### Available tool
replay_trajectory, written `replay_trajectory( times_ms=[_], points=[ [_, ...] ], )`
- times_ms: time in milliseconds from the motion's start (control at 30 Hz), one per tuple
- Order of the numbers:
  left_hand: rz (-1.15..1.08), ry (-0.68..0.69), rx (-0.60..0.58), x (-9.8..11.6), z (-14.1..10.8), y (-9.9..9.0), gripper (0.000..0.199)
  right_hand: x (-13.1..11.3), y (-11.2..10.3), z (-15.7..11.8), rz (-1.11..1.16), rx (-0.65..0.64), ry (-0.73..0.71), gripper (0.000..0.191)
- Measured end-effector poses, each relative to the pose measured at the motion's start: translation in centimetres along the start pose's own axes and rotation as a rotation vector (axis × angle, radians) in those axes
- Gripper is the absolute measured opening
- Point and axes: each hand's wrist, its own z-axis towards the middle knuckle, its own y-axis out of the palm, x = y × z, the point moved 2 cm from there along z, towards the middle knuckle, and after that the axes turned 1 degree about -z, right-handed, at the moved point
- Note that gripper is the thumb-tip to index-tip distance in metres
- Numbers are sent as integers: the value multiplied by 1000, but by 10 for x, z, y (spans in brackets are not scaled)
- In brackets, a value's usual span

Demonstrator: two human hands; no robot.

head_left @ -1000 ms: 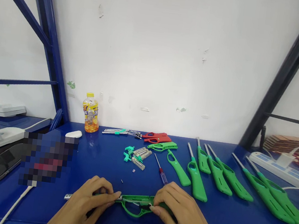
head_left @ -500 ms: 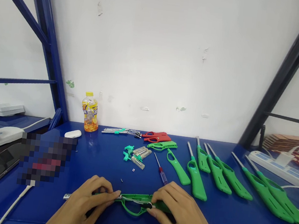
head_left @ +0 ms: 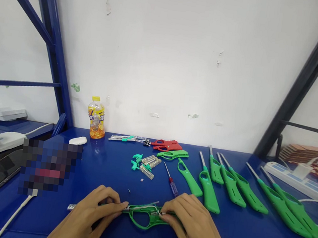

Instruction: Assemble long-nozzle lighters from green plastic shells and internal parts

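Near the table's front edge lies an open green lighter shell (head_left: 148, 222) with its inside facing up and a trigger loop toward me. My left hand (head_left: 96, 213) pinches its left end, where a bit of metal shows at the fingertips. At the handle side, the fingers of my right hand (head_left: 185, 220) close on the shell and on small parts inside it, mostly hidden by the fingers. A thin pale wire (head_left: 145, 205) runs along the shell, and one end sticks up above its far edge. A metal tube end (head_left: 71, 207) shows left of my left hand.
Several green lighters (head_left: 209, 191) lie at the right, beside a screwdriver (head_left: 172, 182) and a loose green shell (head_left: 190, 179). Clear fuel tanks (head_left: 147, 171), teal clips (head_left: 135, 164), red shells (head_left: 166, 145) and metal tubes with wires (head_left: 121, 139) lie behind. A bottle (head_left: 96, 121) stands back left.
The black part near my right fingertips no longer shows. The wire, which lay along the shell, now has one end raised above the far edge. My left hand has hardly moved.
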Motion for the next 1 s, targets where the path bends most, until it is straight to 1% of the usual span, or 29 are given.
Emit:
replay_trajectory(
  times_ms=[167,267,400,600,733,867,1000],
  points=[
    [-14,-6,3,1,-1,-1,33,2,0,-2,6,-34,28,27],
    [-31,-16,-5,0,-3,1,31,2,-1,-2,6,-62,52,22],
    [-32,-32,-17,-2,-4,2,30,2,1,-3,20,-68,80,16],
    [-38,-24,1,0,0,1,30,6,5,-6,30,-74,79,19],
    [-30,-37,10,-2,-3,2,28,7,5,-5,40,-89,76,21],
    [-29,-65,-13,-7,-8,5,26,7,3,-4,40,-106,79,19],
    [-29,-53,2,-9,-10,7,26,5,1,-3,37,-118,84,15]
  ],
)
